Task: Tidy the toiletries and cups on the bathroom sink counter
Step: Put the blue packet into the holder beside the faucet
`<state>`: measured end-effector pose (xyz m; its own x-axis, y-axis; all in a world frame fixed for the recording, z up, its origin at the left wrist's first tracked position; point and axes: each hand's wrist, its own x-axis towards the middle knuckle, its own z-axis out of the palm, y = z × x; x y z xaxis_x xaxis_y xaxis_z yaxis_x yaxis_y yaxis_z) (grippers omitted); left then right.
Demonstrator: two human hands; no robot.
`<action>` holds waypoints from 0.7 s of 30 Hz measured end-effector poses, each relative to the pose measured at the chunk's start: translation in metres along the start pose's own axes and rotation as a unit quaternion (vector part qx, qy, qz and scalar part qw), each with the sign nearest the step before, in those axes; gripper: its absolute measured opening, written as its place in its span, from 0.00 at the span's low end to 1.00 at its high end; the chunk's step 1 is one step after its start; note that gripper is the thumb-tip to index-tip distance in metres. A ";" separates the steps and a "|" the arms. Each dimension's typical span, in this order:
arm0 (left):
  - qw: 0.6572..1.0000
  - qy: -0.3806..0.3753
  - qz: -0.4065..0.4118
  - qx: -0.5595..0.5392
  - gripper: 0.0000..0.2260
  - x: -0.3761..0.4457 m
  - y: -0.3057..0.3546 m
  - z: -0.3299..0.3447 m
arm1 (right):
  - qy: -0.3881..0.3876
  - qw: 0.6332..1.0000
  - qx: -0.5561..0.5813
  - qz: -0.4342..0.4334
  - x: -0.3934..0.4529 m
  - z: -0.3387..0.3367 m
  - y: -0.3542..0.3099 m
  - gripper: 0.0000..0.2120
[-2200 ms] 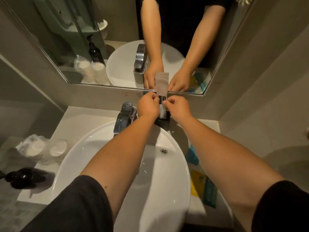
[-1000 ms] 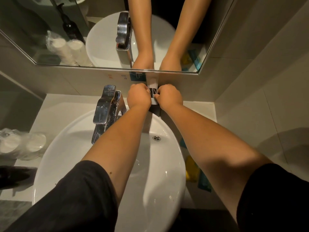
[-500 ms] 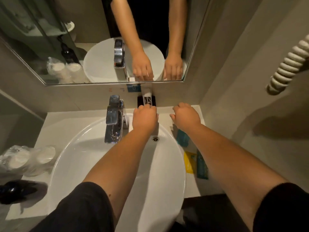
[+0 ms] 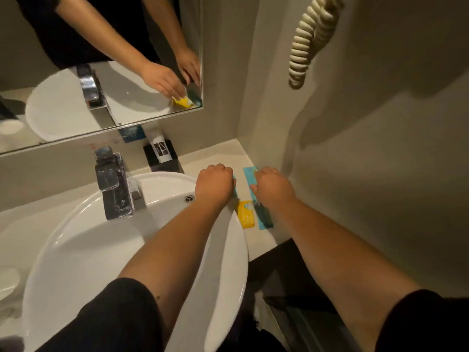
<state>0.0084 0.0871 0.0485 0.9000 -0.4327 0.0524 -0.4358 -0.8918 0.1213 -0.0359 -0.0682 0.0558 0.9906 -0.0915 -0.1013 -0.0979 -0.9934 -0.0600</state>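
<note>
While both hands work the counter (image 4: 215, 153) strip right of the basin (image 4: 142, 250), the left hand (image 4: 215, 184) hovers, fingers curled, over a partly hidden teal packet; contact cannot be confirmed. The right hand (image 4: 272, 186) lies on the long teal packet (image 4: 262, 214), grip not visible. A yellow packet (image 4: 245, 214) lies between them, probably awaiting alignment. Room is tight: basin rim left, wall right, counter edge near. The tube (image 4: 160, 148) stands upright on its black holder behind.
</note>
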 end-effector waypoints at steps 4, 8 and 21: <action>1.000 -0.008 0.023 -0.016 0.13 0.001 0.025 0.014 | -0.010 1.000 0.001 0.026 -0.018 0.006 0.019 0.17; 0.998 -0.040 0.032 -0.032 0.14 0.005 0.047 0.022 | -0.033 0.998 0.013 0.047 -0.029 0.014 0.028 0.15; 0.968 -0.186 -0.116 -0.118 0.09 0.026 0.068 0.057 | -0.116 0.970 0.141 0.159 -0.014 0.046 0.020 0.11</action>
<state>0.0021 0.0078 0.0015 0.8902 -0.2803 -0.3592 -0.1680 -0.9347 0.3131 -0.0565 -0.0836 0.0100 0.8614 -0.3400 -0.3773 -0.4498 -0.8557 -0.2558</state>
